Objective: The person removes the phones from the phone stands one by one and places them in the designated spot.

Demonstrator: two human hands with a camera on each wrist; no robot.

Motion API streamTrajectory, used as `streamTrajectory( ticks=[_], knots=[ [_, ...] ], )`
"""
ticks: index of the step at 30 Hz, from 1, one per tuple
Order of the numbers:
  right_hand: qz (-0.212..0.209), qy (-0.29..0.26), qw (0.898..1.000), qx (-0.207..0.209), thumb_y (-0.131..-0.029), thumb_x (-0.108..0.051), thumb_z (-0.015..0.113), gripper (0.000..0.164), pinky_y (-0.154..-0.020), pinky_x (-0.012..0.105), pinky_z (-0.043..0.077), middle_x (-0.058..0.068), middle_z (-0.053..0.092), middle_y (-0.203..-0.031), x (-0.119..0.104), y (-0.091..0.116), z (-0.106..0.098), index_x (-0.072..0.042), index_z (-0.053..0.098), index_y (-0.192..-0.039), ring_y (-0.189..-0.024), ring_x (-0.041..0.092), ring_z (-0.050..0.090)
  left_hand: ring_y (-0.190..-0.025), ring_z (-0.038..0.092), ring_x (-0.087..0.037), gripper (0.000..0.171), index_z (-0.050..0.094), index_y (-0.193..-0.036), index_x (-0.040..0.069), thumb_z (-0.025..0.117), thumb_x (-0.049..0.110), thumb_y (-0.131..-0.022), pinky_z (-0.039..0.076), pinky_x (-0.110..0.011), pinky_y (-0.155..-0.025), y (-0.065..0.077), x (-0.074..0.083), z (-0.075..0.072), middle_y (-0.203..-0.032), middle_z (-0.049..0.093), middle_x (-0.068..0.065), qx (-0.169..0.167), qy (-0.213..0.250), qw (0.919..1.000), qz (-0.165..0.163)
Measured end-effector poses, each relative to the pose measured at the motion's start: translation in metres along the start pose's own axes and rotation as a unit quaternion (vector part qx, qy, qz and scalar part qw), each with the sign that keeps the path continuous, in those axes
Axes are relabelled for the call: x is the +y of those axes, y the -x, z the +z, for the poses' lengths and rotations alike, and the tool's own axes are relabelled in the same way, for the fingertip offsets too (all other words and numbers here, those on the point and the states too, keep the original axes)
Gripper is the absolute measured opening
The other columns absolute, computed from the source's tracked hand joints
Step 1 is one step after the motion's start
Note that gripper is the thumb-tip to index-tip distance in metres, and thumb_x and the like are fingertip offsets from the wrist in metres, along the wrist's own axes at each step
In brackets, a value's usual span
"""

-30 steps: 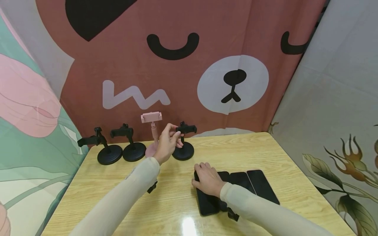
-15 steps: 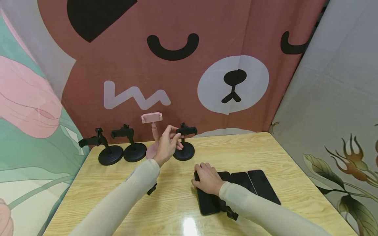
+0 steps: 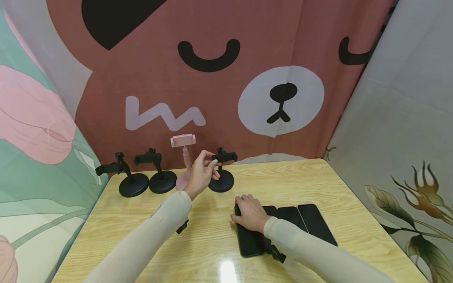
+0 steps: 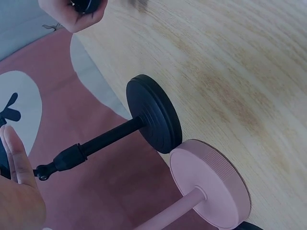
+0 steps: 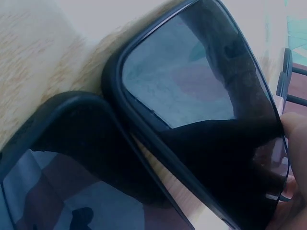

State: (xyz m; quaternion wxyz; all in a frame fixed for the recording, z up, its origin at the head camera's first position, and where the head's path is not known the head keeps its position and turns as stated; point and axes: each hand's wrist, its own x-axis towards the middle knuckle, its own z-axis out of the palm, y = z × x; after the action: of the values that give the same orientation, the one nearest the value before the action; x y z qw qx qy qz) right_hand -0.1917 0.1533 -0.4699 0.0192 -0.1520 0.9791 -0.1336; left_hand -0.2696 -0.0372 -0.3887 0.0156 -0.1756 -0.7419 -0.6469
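My left hand (image 3: 200, 177) pinches the left end of the black clamp on the rightmost phone stand (image 3: 223, 182), which stands upright at the back of the table. In the left wrist view, fingers of this left hand (image 4: 21, 191) reach to the clamp, and the stand's round base (image 4: 153, 115) shows beside a pink one. My right hand (image 3: 251, 213) lies over the leftmost black phone (image 3: 249, 243), its fingers curled over the far end and thumb at the left edge. The right wrist view shows the phone's glossy screen (image 5: 192, 86) lying flat, with the right hand (image 5: 295, 167) at its end.
A pink phone stand (image 3: 183, 140) and two black stands (image 3: 162, 182) line the back left. More phones (image 3: 316, 224) lie side by side to the right of the held one. A bear-print curtain (image 3: 212, 98) hangs behind the wooden table (image 3: 198, 251).
Both hands keep their places on the stand's clamp and the phone. The head view has shifted very slightly.
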Motion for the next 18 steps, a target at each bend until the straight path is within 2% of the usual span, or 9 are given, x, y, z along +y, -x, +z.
streamTrajectory(
  ticks=[6, 18],
  knots=[
    [-0.002, -0.006, 1.0, 0.007, -0.091, -0.041, 0.073, 0.037, -0.07, 0.038, 0.044, 0.005, 0.061, -0.095, 0.0023, -0.0024, 0.003, -0.01, 0.063, -0.11, -0.082, 0.02, 0.049, -0.059, 0.066, -0.016, 0.019, 0.049, -0.124, 0.005, 0.051, 0.009, -0.105, 0.063, -0.034, -0.061, 0.0006, 0.0011, 0.0, -0.111, 0.071, -0.024, 0.003, -0.004, 1.0, 0.003],
    [-0.002, 0.003, 1.0, 0.006, -0.091, -0.042, 0.074, 0.042, -0.08, 0.045, 0.053, 0.008, 0.065, -0.099, 0.0026, -0.0043, 0.0092, -0.007, 0.065, -0.113, -0.09, 0.025, 0.059, -0.059, 0.066, -0.016, 0.02, 0.05, -0.124, 0.006, 0.053, 0.01, -0.105, 0.062, -0.029, -0.059, 0.0016, -0.0017, -0.0021, -0.112, 0.071, -0.024, 0.004, -0.006, 1.0, -0.002]
  ],
)
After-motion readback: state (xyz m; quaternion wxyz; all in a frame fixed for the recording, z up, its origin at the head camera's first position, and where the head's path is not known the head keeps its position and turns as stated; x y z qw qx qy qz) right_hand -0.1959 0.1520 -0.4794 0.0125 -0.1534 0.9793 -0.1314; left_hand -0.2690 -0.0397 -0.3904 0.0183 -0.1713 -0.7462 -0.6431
